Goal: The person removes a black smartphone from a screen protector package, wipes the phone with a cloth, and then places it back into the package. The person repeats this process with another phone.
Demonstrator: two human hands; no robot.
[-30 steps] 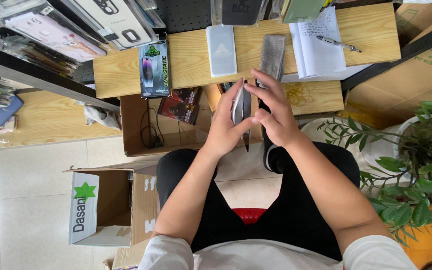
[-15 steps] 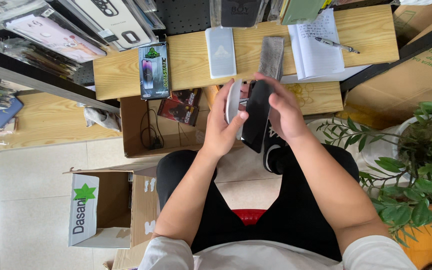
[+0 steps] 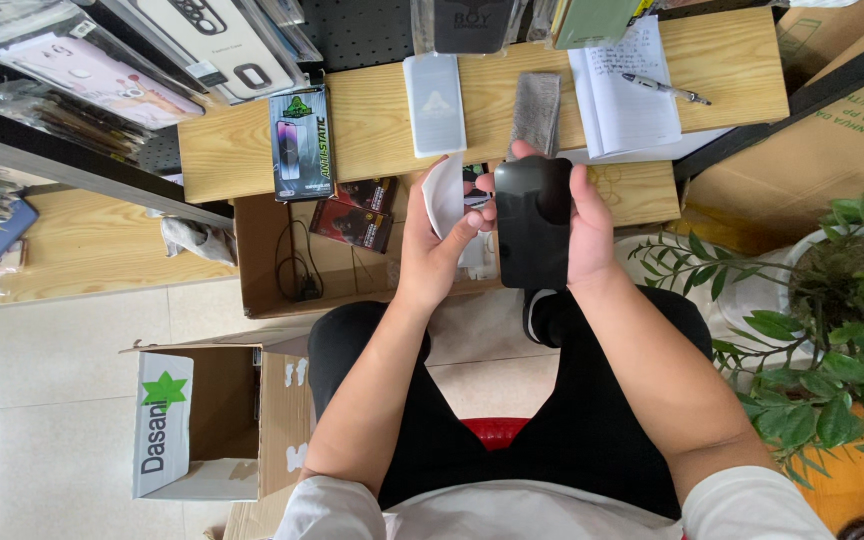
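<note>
Hands: right hand (image 3: pixel 584 235) was clamped around a black phone (image 3: pixel 533 222); left hand (image 3: pixel 434 250) pinched a white film (image 3: pixel 444 195) just beside it, both raised above the lap.
Desk (image 3: pixel 372 125): wooden, behind the hands, bearing a notebook (image 3: pixel 624 85), a grey cloth (image 3: pixel 536 110) and a pen (image 3: pixel 664 88).
Box (image 3: pixel 202 420): open cardboard, on the floor at the left.
Risk: the film, gripped by fingertips only, could likely crease or drop; the phone could slip towards the floor.

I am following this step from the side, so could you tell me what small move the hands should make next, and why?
Probably lay the white curved sheet in the left hand aside on the wooden desk. It looks fully clear of the black phone, which the right hand holds alone.
</note>
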